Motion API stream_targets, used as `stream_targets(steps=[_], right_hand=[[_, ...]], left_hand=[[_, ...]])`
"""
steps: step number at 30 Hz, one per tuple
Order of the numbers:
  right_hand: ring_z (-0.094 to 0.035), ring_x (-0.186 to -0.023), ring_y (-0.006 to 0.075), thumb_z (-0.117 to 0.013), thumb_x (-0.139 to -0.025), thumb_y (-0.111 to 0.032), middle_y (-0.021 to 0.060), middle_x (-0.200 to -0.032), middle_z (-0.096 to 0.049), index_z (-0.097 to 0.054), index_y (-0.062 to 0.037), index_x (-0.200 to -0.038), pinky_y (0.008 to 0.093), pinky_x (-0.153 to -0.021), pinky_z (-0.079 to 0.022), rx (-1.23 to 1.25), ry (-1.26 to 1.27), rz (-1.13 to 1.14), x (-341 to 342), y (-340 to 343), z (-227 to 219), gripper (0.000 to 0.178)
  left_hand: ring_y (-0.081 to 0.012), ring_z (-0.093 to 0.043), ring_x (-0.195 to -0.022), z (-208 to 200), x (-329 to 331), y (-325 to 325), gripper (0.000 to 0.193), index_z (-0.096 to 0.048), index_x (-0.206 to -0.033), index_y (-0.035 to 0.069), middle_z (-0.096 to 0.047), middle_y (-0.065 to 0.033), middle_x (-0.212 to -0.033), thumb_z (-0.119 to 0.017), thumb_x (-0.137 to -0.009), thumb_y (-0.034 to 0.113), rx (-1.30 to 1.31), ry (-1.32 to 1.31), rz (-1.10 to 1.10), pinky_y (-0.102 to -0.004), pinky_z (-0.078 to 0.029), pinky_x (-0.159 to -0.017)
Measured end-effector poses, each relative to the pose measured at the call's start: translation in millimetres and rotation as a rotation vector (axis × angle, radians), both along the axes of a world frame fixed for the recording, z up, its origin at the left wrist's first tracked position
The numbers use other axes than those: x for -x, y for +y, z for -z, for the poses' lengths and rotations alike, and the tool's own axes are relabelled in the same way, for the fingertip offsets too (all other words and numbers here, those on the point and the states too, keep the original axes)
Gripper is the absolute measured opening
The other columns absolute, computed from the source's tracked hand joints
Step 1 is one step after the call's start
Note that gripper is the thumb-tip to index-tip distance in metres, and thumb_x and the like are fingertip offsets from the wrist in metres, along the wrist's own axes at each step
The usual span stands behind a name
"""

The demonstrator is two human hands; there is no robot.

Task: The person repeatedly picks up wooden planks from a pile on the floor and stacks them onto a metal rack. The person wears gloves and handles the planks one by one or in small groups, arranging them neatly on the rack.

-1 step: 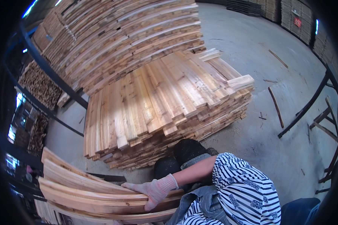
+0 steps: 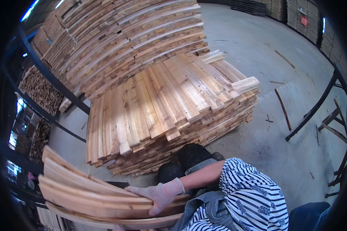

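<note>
Several long, light-brown wooden boards [image 2: 92,201] lie together at the lower left, running toward my body. My right hand [image 2: 158,195], in a pale pinkish knit glove, is closed over the upper boards, thumb on the near side and fingers reaching across the top. Below them, another board [image 2: 100,218] sits slightly apart, with a narrow gap between. A small bit of my gloved left hand [image 2: 119,227] shows under the boards at the bottom edge; its fingers are hidden.
A low stack of planks [image 2: 154,100] stands ahead, with a tall lumber stack [image 2: 142,34] behind it. Dark metal bars [image 2: 56,79] cross the left side. Loose sticks [image 2: 283,109] lie on the concrete floor at right, near a dark frame [image 2: 316,111].
The far left end of the gripped boards has risen slightly, and the gap above the lower board has widened. My right hand keeps its hold.
</note>
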State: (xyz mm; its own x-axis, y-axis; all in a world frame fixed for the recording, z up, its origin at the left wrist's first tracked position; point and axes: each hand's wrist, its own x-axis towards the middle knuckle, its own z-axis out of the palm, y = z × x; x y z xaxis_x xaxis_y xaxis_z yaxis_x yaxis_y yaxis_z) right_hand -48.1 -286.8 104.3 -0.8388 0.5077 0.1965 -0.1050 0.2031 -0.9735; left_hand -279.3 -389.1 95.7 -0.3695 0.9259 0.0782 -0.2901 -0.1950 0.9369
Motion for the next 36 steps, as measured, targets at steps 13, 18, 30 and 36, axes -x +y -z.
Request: stream_targets(steps=[13,18,30,36], right_hand=[[-0.033,-0.144,0.0257,-0.072,-0.081,-0.026,0.0267,-0.156,-0.032,-0.001,0.0056,-0.157,0.0309,-0.117,-0.027,-0.258,0.176,0.790,-189,42,-138,0.109],[-0.034,-0.145,0.0337,-0.067,-0.079,-0.018,0.0329,-0.153,-0.033,0.003,0.0048,-0.157,0.0326,-0.117,-0.028,-0.643,0.045,0.973,-216,88,-168,0.107],[-0.044,-0.138,0.0359,-0.078,-0.081,-0.033,0.0309,-0.150,-0.039,-0.003,0.0052,-0.156,0.0376,-0.113,-0.037,-0.777,0.237,1.065,-227,159,-117,0.113],[-0.056,-0.127,0.0319,-0.074,-0.087,-0.034,0.0247,-0.138,-0.054,-0.018,0.0007,-0.155,0.0381,-0.104,-0.046,-0.590,0.181,1.166,-227,150,-170,0.095]], left_hand=[[-0.0254,-0.056,-0.118,-166,-128,207,0.056,-0.054,-0.134,0.005,-0.056,-0.0103,-0.133,-0.072,-0.088,0.030,-0.401,-0.172,0.336,-0.0452,-0.047,-0.104],[-0.0204,-0.062,-0.100,-208,-183,279,0.032,-0.065,-0.111,0.011,-0.061,-0.0020,-0.113,-0.076,-0.086,0.027,-0.556,0.029,0.585,-0.0401,-0.050,-0.097],[-0.0206,-0.067,-0.103,-114,-218,325,0.075,-0.058,-0.127,0.000,-0.069,-0.0106,-0.112,-0.094,-0.069,0.030,-0.802,0.768,0.621,-0.0371,-0.058,-0.089],[-0.0220,-0.059,-0.119,-151,-243,330,0.072,-0.049,-0.138,0.005,-0.061,-0.0103,-0.127,-0.084,-0.079,0.031,-0.451,0.153,0.885,-0.0416,-0.051,-0.101]])
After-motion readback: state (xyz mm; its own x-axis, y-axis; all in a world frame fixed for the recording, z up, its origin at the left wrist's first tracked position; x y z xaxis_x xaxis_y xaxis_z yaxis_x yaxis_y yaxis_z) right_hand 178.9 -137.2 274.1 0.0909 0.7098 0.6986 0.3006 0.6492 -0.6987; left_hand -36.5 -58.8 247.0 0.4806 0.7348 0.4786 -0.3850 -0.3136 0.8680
